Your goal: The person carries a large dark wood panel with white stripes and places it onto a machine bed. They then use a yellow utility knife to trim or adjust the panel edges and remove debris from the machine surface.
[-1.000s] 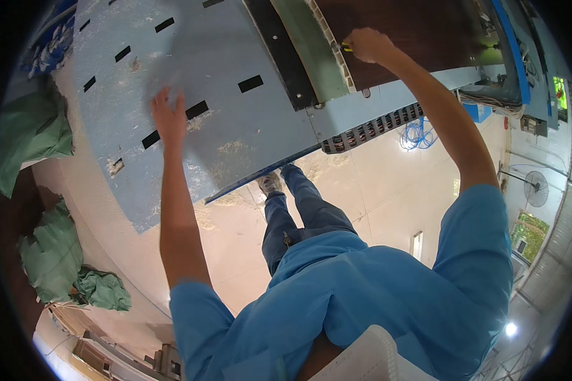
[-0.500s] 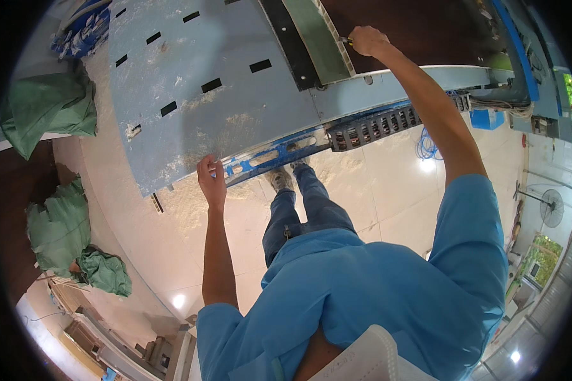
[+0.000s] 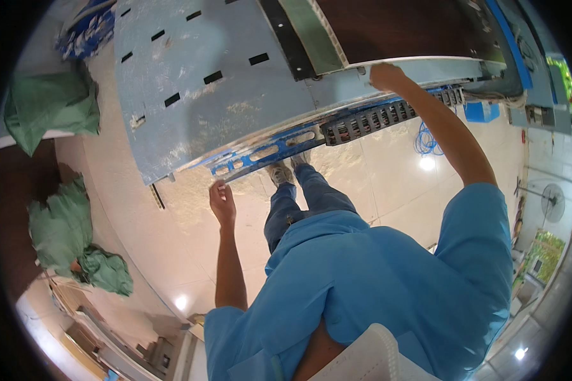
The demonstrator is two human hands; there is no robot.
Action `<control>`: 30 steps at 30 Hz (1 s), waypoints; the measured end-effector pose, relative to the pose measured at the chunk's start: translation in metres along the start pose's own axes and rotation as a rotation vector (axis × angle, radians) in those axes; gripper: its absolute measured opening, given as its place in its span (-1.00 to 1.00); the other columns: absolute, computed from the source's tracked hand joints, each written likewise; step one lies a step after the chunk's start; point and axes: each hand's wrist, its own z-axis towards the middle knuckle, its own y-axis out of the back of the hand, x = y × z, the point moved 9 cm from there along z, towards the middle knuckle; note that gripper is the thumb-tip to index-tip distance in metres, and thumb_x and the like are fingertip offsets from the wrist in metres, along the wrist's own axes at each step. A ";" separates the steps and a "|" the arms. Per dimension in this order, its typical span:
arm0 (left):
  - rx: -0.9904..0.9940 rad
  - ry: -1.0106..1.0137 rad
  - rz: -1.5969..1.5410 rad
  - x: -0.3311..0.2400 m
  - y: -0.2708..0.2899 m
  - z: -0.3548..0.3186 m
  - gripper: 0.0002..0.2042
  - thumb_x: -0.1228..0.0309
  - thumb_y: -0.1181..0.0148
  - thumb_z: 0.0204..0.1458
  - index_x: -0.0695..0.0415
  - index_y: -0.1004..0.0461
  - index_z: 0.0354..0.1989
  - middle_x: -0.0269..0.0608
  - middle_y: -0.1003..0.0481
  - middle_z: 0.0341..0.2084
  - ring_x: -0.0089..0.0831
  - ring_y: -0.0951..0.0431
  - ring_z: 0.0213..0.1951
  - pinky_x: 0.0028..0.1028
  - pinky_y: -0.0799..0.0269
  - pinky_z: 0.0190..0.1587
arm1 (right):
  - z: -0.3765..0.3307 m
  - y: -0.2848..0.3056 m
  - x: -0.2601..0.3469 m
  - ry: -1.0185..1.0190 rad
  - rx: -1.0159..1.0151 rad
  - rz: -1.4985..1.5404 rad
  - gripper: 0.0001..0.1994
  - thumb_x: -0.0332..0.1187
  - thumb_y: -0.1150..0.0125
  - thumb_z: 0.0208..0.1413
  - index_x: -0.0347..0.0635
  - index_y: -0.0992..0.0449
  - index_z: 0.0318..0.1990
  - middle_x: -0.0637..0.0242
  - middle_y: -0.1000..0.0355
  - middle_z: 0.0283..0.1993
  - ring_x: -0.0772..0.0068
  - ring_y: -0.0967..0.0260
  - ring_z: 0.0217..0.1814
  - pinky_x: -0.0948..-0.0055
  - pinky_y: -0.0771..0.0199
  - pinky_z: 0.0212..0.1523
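At the front edge of the dark brown panel (image 3: 413,32), my right hand (image 3: 388,77) is closed in a fist. What it grips is hidden from above. The panel lies on a large grey-blue machine bed (image 3: 241,95) with dark rectangular slots. Beside the panel's left edge are a green strip (image 3: 311,38) and a black strip (image 3: 283,35). My left hand (image 3: 222,202) hangs just off the bed's front edge, close to the blue slotted rail (image 3: 264,154). Its fingers are loosely curled together, and nothing shows in them.
Pale dust lies on the bed and floor. A black cable chain (image 3: 388,120) runs along the bed's front right. Green sacks (image 3: 54,108) stand at the left. At the right are a blue box (image 3: 482,112), coiled blue hose (image 3: 428,140) and a fan (image 3: 553,202).
My right hand has come nearer along the panel, from its left side to its front edge. The small yellow-tipped item at its fingers no longer shows. My left hand has dropped off the bed's edge.
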 end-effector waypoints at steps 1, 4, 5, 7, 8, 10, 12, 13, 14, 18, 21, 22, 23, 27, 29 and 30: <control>-0.009 -0.062 0.018 0.011 -0.002 -0.012 -0.78 0.45 -0.14 0.15 0.21 -0.46 -0.06 -0.13 -0.50 -0.18 -0.35 -0.54 -0.20 -0.39 -0.47 -0.20 | -0.016 -0.027 0.000 0.148 0.142 -0.146 -0.71 -0.42 -0.23 -0.08 -0.11 -0.63 -0.13 0.14 -0.58 -0.16 0.03 -0.54 -0.06 0.13 -0.54 -0.06; 0.016 0.379 -0.786 0.102 -0.035 -0.061 -0.84 0.44 -0.07 0.09 0.30 -0.45 -0.26 -0.02 -0.48 -0.29 -0.08 -0.47 -0.27 -0.24 -0.39 -0.12 | -0.090 -0.072 -0.001 0.579 0.001 -0.061 -0.51 -0.41 -0.38 -0.30 0.04 -0.63 -0.05 0.35 -0.54 -0.01 0.16 -0.42 0.08 0.23 -0.41 0.14; 0.113 0.168 -0.192 0.106 -0.036 -0.067 -0.85 0.45 -0.08 0.08 0.33 -0.43 -0.35 0.03 -0.46 -0.41 -0.03 -0.43 -0.33 -0.19 -0.38 -0.16 | -0.111 -0.084 -0.009 0.547 -0.140 -0.087 -0.54 -0.40 -0.29 -0.16 0.03 -0.59 0.02 0.33 -0.56 -0.14 0.20 -0.50 -0.11 0.26 -0.52 -0.03; 0.525 -0.229 0.743 0.118 -0.076 -0.109 -0.83 0.39 -0.14 0.06 0.27 -0.49 -0.38 0.03 -0.53 -0.42 -0.03 -0.52 -0.32 -0.14 -0.43 -0.19 | -0.135 -0.152 -0.045 0.009 0.134 0.834 -0.68 -0.19 -0.17 0.05 0.10 -0.54 -0.01 0.36 -0.46 -0.45 0.39 -0.39 -0.48 0.34 -0.42 -0.51; 0.984 -0.317 1.062 0.146 -0.108 -0.140 -0.79 0.32 -0.07 0.11 0.21 -0.52 -0.37 0.01 -0.57 -0.39 -0.08 -0.57 -0.33 -0.16 -0.46 -0.25 | -0.158 -0.190 -0.057 -0.253 0.163 1.113 -0.72 -0.09 -0.11 0.15 0.13 -0.51 -0.02 0.37 -0.40 -0.60 0.49 -0.34 -0.67 0.38 -0.37 -0.75; 1.157 -0.191 0.983 0.160 -0.124 -0.165 -0.79 0.30 -0.08 0.11 0.20 -0.50 -0.38 -0.04 -0.55 -0.43 -0.14 -0.54 -0.37 -0.21 -0.43 -0.31 | -0.203 -0.240 -0.047 -0.248 0.075 0.893 -0.58 0.08 -0.04 0.16 -0.09 -0.58 -0.23 0.19 -0.51 -0.49 0.15 -0.47 -0.50 0.16 -0.47 -0.46; 1.126 -0.024 0.761 0.148 -0.144 -0.161 -0.78 0.28 -0.08 0.12 0.18 -0.48 -0.40 -0.09 -0.52 -0.48 -0.20 -0.52 -0.42 -0.26 -0.41 -0.38 | -0.254 -0.302 -0.035 -0.256 0.033 0.741 -0.49 0.09 0.04 0.20 -0.21 -0.60 -0.29 0.08 -0.56 -0.40 -0.02 -0.54 -0.38 0.04 -0.50 -0.30; 1.114 0.016 0.670 0.136 -0.158 -0.155 -0.78 0.27 -0.09 0.12 0.17 -0.47 -0.41 -0.12 -0.51 -0.50 -0.23 -0.50 -0.44 -0.29 -0.39 -0.41 | -0.289 -0.356 -0.030 -0.393 0.179 0.898 -0.47 0.07 0.08 0.22 -0.26 -0.60 -0.35 0.05 -0.55 -0.46 0.04 -0.55 -0.46 0.10 -0.55 -0.36; 1.107 0.033 0.592 0.120 -0.173 -0.145 -0.78 0.25 -0.09 0.13 0.16 -0.47 -0.41 -0.14 -0.50 -0.52 -0.26 -0.49 -0.47 -0.31 -0.38 -0.44 | -0.328 -0.404 -0.024 -0.477 0.233 1.052 -0.47 0.05 0.03 0.16 -0.32 -0.59 -0.43 0.02 -0.54 -0.48 0.08 -0.55 -0.52 0.15 -0.56 -0.49; 1.231 -0.105 0.341 0.024 -0.260 -0.106 -0.75 0.21 -0.10 0.14 0.13 -0.43 -0.44 -0.24 -0.45 -0.60 -0.38 -0.44 -0.56 -0.41 -0.32 -0.58 | -0.504 -0.593 0.007 -0.984 0.359 1.523 -0.62 -0.11 -0.14 0.09 -0.29 -0.56 -0.49 0.11 -0.53 -0.56 0.26 -0.50 -0.62 0.29 -0.57 -0.51; 1.173 0.362 0.063 -0.037 -0.345 -0.084 -0.73 0.19 -0.18 0.13 0.11 -0.38 -0.46 -0.34 -0.39 -0.64 -0.50 -0.37 -0.62 -0.50 -0.26 -0.66 | -0.639 -0.684 0.002 -1.319 0.327 1.441 -0.72 -0.23 -0.15 0.09 -0.28 -0.58 -0.47 0.12 -0.53 -0.56 0.27 -0.52 -0.59 0.28 -0.55 -0.50; 1.125 0.283 0.138 -0.067 -0.375 -0.083 -0.73 0.17 -0.18 0.13 0.12 -0.39 -0.41 -0.35 -0.40 -0.63 -0.50 -0.37 -0.61 -0.51 -0.25 -0.65 | -0.679 -0.700 0.011 -1.378 0.415 1.283 -0.72 -0.26 -0.10 0.12 -0.25 -0.60 -0.48 0.13 -0.54 -0.57 0.26 -0.54 -0.57 0.29 -0.55 -0.48; 1.075 0.203 0.212 -0.097 -0.403 -0.087 -0.72 0.15 -0.19 0.12 0.12 -0.40 -0.37 -0.35 -0.41 -0.61 -0.50 -0.37 -0.60 -0.53 -0.24 -0.63 | -0.723 -0.717 0.024 -1.723 0.320 1.543 -0.72 -0.27 -0.09 0.14 -0.27 -0.61 -0.45 0.14 -0.53 -0.58 0.22 -0.54 -0.56 0.24 -0.56 -0.45; 1.178 0.201 0.330 -0.208 -0.538 -0.197 -0.66 0.07 -0.16 0.13 0.08 -0.42 -0.13 -0.32 -0.48 -0.40 -0.42 -0.47 -0.37 -0.41 -0.37 -0.36 | -0.804 -0.731 0.004 -2.244 -0.001 1.665 -0.69 -0.23 -0.11 0.10 -0.21 -0.54 -0.09 -0.01 -0.53 -0.07 0.06 -0.56 -0.11 0.11 -0.57 -0.17; 1.392 0.147 0.418 -0.252 -0.588 -0.289 -0.52 -0.05 -0.07 0.15 -0.01 -0.36 0.12 -0.29 -0.43 -0.01 -0.32 -0.38 0.06 -0.13 -0.23 0.08 | -0.801 -0.731 -0.030 -2.263 -0.099 1.690 -0.64 -0.17 -0.12 0.08 -0.20 -0.53 -0.06 0.00 -0.53 -0.07 0.00 -0.54 -0.08 0.08 -0.56 -0.11; 1.517 0.146 0.375 -0.272 -0.606 -0.336 -0.49 -0.08 -0.03 0.16 -0.02 -0.34 0.16 -0.29 -0.38 0.10 -0.30 -0.31 0.18 -0.06 -0.14 0.17 | -0.791 -0.733 -0.050 -2.204 -0.173 1.784 -0.62 -0.14 -0.13 0.06 -0.22 -0.53 -0.07 0.00 -0.54 -0.12 0.03 -0.54 -0.10 0.08 -0.57 -0.15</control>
